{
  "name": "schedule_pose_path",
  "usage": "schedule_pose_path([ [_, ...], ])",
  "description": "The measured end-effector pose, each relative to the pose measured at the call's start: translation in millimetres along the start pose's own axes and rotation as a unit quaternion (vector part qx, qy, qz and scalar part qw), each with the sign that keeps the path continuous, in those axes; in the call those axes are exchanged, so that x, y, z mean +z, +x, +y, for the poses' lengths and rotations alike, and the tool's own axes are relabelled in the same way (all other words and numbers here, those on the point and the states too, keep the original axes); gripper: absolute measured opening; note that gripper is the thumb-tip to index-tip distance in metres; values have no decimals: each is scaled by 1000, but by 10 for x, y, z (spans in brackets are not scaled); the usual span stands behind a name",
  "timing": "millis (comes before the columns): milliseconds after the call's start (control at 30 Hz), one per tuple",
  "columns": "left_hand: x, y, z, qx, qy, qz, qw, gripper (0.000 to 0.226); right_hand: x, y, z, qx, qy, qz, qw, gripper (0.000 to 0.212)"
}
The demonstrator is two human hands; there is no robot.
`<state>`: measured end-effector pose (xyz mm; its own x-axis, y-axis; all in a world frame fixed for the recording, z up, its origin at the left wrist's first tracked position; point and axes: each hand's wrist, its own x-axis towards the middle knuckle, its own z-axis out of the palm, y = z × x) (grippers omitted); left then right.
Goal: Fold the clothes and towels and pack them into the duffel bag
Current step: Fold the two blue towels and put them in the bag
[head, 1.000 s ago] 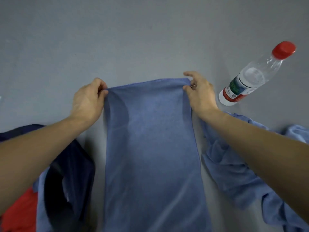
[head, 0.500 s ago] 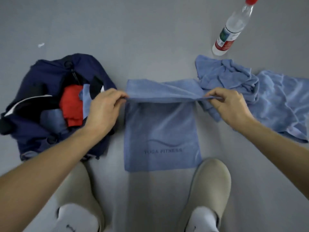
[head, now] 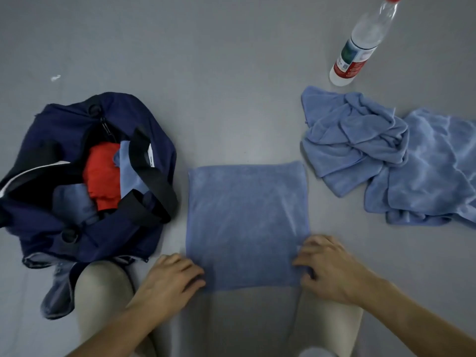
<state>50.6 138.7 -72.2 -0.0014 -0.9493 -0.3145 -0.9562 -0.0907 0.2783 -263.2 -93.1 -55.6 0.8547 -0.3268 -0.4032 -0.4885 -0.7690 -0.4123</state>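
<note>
The left hand [head: 171, 279] and right hand [head: 327, 269] each gripped a near corner of the folded blue towel [head: 247, 215] on the floor [head: 231, 99] beside the open duffel bag [head: 64, 119], probably needing another fold before packing.

There was one navy duffel bag [head: 85, 228] at the left of the frame, one red garment [head: 103, 176] inside it, and one clear bottle [head: 358, 50] at upper right. One folded blue towel [head: 247, 217] was at centre, and the blue heap [head: 386, 155] at right looked like two more, though that was uncertain. Along the bottom were two hands, the left hand [head: 170, 282] and the right hand [head: 332, 271].
</note>
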Motion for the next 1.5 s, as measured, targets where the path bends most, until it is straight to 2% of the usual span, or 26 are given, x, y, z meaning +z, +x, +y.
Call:
schedule_pose_path([
  [100,-149,447,77,-21,-26,89,995,43,-135,296,76,4,31,82,996,24],
  [167,-172,901,87,-34,-36,119,992,51,-145,631,150,19,-5,139,990,50],
  [300,-96,1665,14,-128,-43,32,990,67,-182,1245,342,73,-80,64,992,73],
  [367,-90,1870,-69,-146,-6,15,989,73,-232,1378,462,103,-102,34,989,79],
  [467,-233,2066,-200,-142,19,-1,990,76,-347,1484,568,115,-98,30,988,82],
  [600,-358,2119,-420,-133,29,-7,991,73,-470,1586,731,131,-84,43,987,77],
  [733,-528,2088,-628,-180,46,-55,981,70,-577,1647,859,135,-113,9,984,64],
  [800,-563,2073,-661,-183,41,-61,980,70,-664,1721,875,136,-94,-5,986,61],
  [867,-605,2080,-666,-167,32,-10,985,65,-729,1787,879,124,-56,23,990,57],
  [933,-665,2121,-687,-137,18,80,987,50,-782,1803,857,104,-7,118,988,50],
  [1000,-732,2194,-732,-145,-6,143,979,35,-777,1805,881,112,20,215,970,37],
  [1300,-888,2397,-916,-171,-55,157,971,15,-927,1935,900,172,58,192,964,26],
  [1400,-999,2262,-862,-184,-78,218,955,14,-977,1855,861,176,82,242,951,17],
  [1500,-1124,1968,-643,-156,-107,264,946,13,-976,1554,717,127,102,295,942,10],
])
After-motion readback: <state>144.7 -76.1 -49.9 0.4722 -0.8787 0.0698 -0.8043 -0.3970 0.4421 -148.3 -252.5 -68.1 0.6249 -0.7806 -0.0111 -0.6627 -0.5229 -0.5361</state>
